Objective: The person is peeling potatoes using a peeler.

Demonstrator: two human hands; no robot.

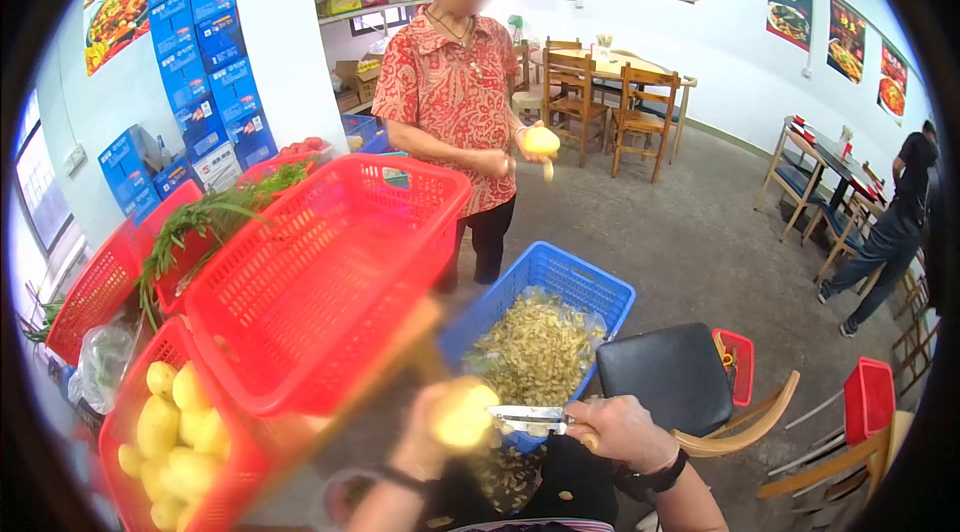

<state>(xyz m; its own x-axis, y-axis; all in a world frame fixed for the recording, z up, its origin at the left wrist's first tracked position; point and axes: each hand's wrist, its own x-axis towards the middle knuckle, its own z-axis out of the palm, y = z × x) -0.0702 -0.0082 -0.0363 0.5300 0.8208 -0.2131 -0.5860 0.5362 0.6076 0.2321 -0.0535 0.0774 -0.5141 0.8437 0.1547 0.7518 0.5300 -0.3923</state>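
My left hand (423, 432) is wrapped round a pale yellow peeled potato (464, 414), which looks slightly blurred. Closed round the handle of a metal peeler (528, 414), my right hand (625, 434) holds its blade end at the potato's right side. Below and beyond both hands, a blue crate (612, 294) holds a heap of peelings (535, 347) on a plastic bag. Peeled potatoes (175, 437) fill a red basket (255, 467) at the lower left.
A large red basket (320, 277) with a bare floor stands on a table at left, beside green vegetables (205, 217). A person (455, 97) opposite holds another potato. A black stool (667, 379) is right of the crate. Another person (890, 227) stands far right.
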